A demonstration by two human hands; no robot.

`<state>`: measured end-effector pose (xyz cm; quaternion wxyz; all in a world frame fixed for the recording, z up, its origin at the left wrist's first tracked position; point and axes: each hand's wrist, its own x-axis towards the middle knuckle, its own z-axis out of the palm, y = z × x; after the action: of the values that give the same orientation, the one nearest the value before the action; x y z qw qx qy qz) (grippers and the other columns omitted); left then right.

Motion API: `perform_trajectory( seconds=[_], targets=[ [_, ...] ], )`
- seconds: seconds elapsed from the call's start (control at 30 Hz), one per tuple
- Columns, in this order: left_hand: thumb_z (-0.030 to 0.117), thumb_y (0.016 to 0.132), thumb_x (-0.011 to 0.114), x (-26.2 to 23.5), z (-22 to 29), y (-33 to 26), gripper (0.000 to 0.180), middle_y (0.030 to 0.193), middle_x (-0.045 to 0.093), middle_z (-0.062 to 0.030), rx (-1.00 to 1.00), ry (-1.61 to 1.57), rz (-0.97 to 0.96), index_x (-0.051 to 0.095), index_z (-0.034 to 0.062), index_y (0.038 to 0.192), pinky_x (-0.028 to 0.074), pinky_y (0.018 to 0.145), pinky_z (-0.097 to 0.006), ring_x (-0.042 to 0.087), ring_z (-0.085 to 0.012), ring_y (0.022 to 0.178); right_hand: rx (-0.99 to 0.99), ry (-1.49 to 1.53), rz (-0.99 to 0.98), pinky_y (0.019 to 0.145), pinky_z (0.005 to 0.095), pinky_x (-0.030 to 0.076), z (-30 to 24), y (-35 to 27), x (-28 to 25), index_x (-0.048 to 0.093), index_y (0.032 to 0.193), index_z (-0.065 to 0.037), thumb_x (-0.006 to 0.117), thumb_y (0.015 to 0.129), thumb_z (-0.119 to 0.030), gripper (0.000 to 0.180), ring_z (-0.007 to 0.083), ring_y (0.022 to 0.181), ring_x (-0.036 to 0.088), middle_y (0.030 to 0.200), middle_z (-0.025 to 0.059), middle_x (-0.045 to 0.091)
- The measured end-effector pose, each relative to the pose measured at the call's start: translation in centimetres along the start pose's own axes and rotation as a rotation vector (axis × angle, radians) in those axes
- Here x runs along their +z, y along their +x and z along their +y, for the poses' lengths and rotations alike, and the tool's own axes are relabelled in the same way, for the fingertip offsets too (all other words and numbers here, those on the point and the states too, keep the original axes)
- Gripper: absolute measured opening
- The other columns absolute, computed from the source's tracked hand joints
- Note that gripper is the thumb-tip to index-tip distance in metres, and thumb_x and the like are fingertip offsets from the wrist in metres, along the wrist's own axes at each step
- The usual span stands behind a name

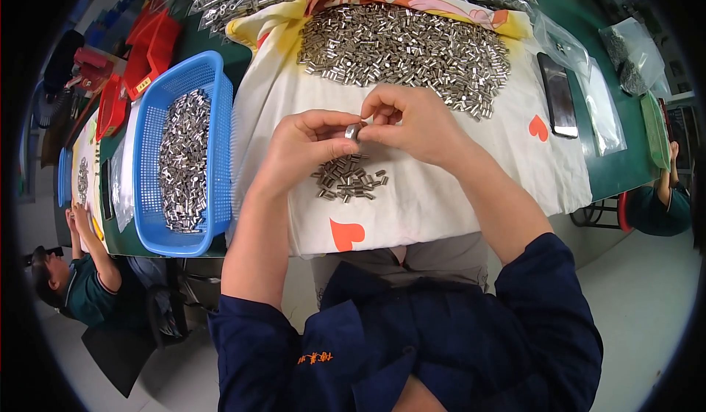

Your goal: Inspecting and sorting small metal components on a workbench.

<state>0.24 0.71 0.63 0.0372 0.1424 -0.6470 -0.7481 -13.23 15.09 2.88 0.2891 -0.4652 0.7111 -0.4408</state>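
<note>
Both hands meet above the middle of the bench, over a white cloth (441,191) with orange hearts. The left hand (305,147) and the right hand (412,121) each close their grip narrowly on 1 small metal sleeve (354,130), held between the fingertips of both. Just below the hands, a small heap of sleeves (347,179) lies on the cloth. A large heap of sleeves (404,44) covers the cloth toward the far edge. A blue basket (147,213) with more sleeves stands at the left side. A dark phone (559,96) lies near the right edge.
</note>
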Motion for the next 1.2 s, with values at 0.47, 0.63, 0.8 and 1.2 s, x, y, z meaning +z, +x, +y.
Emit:
perform_trajectory(
  seconds=[0.47,0.63,0.8,1.2],
  targets=[
    [-0.002,0.073,0.064,-2.1,-0.7,-0.7,0.032,0.097,0.062,-0.0108,0.104,-0.068,-0.038,0.057,-0.0014,0.104,0.046,0.082,-0.027,0.059,-0.0152,0.088,-0.033,0.035,-0.014,0.073,0.0257,0.045,1.7,1.4,1.1,0.059,0.094,-0.002,0.055,0.081,-0.012,0.017,0.0140,0.079,0.057,0.086,0.0047,0.061],
    [-0.001,0.074,0.063,-2.2,1.5,-3.0,0.031,0.097,0.062,-0.0131,0.289,-0.076,0.138,0.056,-0.0029,0.104,0.047,0.082,-0.028,0.060,-0.0184,0.088,-0.307,-0.270,-0.011,0.090,0.0371,0.039,2.0,1.0,3.5,0.058,0.101,-0.004,0.052,0.079,-0.010,0.024,0.0296,0.105,0.049,0.111,0.0135,0.054],
    [-0.003,0.076,0.061,-2.7,0.9,-6.2,0.029,0.097,0.062,-0.0126,0.211,0.036,0.318,0.055,-0.0044,0.104,0.047,0.081,-0.026,0.060,-0.0164,0.087,-0.450,-0.469,-0.048,0.094,0.0357,0.037,2.1,-0.2,5.1,0.056,0.105,-0.002,0.049,0.083,-0.012,0.025,0.0289,0.110,0.047,0.113,0.0146,0.053],
    [0.000,0.077,0.060,-0.7,0.2,-4.8,0.032,0.099,0.061,-0.0109,0.130,0.034,0.335,0.052,-0.0043,0.108,0.046,0.082,-0.026,0.060,-0.0157,0.088,-0.201,-0.530,0.136,0.075,0.0355,0.045,1.7,0.7,3.1,0.063,0.091,-0.005,0.052,0.079,-0.011,0.018,0.0268,0.083,0.058,0.087,0.0114,0.061]
  ],
)
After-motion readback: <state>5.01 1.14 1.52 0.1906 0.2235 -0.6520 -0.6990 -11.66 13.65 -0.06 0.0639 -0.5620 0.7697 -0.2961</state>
